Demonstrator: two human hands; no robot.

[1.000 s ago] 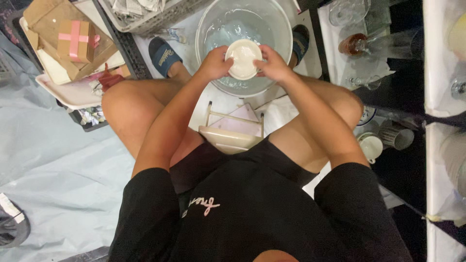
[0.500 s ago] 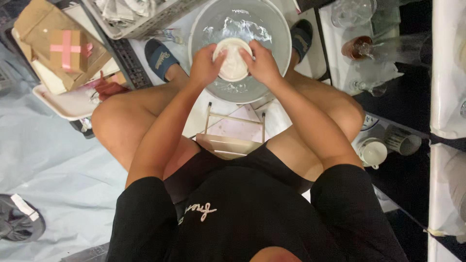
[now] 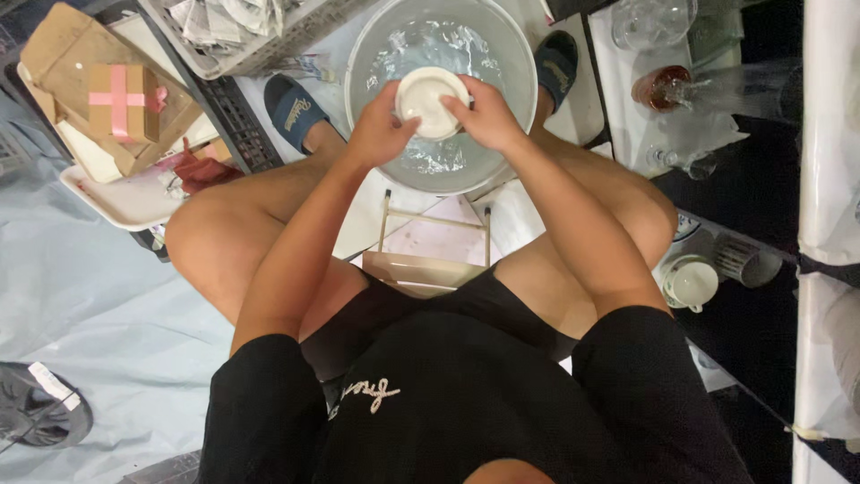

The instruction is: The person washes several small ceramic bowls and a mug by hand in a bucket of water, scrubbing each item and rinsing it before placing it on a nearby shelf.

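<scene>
We see the biggest risk in the grip itself: our left hand and right hand are both clamped on the rim of the small round white ceramic dish, which we hold above the water in the large round metal basin. Wet glaze is likely slippery, so we judge that a loose finger could let the dish drop and chip against the basin wall. A hard tilt might also slop water over the rim onto the floor, close to our dark blue slipper on the left and the other slipper on the right. Further right, clear drinking glasses stand on a white cloth and a white cup sits by our right knee; a wide swing of the elbow could knock them.

The dish looks plain, pale cream-white, shallow and round, turned so that a flat face with a raised ring shows to us. We cannot tell whether that face is its base or its inside. It sits between our two hands, fingers curled over opposite edges, roughly over the middle of the basin.
</scene>
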